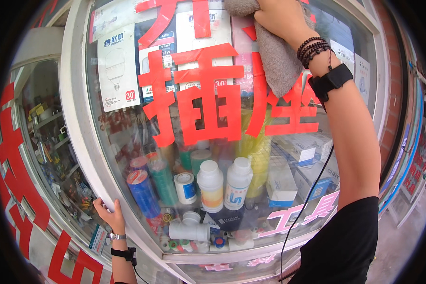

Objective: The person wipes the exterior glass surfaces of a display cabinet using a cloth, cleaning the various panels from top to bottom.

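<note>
My right hand [282,17] presses a grey towelling cloth [280,67] against a shop window pane [110,131], high on its right side. The cloth hangs in folds below my fingers and covers part of the large red lettering [220,117] on the glass. Beaded strands and a black strap circle that wrist. Low on the left, my left hand [110,217] grips the edge of the white window frame [80,117], thumb and fingers on either side. It wears a metal watch and a black strapped device.
Behind the glass stand light-bulb boxes [118,67], rolls of tape [142,191], two white bottles [210,184], cartons [281,183] and a white pipe fitting [189,230]. A black cable [307,202] runs down beside my right arm. Brick wall [387,106] borders the right side.
</note>
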`<move>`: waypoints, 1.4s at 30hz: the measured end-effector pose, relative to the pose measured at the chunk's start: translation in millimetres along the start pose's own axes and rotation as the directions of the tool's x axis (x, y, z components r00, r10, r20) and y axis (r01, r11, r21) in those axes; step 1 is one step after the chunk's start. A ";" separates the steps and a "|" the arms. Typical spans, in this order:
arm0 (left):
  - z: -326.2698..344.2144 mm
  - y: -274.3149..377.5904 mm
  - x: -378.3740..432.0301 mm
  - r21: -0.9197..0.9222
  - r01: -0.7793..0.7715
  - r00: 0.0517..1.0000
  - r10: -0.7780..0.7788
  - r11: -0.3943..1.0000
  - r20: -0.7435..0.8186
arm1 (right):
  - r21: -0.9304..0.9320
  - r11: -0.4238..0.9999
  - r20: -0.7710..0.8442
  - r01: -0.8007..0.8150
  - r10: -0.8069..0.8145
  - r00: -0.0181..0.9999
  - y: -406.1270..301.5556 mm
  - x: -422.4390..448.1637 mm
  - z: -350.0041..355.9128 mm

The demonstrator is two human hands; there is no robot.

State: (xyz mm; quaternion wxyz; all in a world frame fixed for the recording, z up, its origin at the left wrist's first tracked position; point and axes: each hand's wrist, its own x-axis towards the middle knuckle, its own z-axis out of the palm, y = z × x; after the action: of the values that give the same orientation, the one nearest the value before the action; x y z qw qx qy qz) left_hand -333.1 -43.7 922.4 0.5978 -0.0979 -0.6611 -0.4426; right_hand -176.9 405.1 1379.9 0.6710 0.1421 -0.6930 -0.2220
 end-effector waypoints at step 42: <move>-0.3 0.6 -0.7 -0.029 0.024 1.000 -0.024 0.999 -0.015 | -0.122 0.991 -0.083 0.049 -0.060 0.995 -43.6 -7.6 4.8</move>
State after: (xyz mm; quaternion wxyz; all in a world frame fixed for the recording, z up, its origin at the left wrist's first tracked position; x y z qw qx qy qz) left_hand -332.3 -43.3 922.0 0.5960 -0.0953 -0.6512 -0.4600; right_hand -185.6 371.9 1351.5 0.7014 0.1299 -0.6445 -0.2752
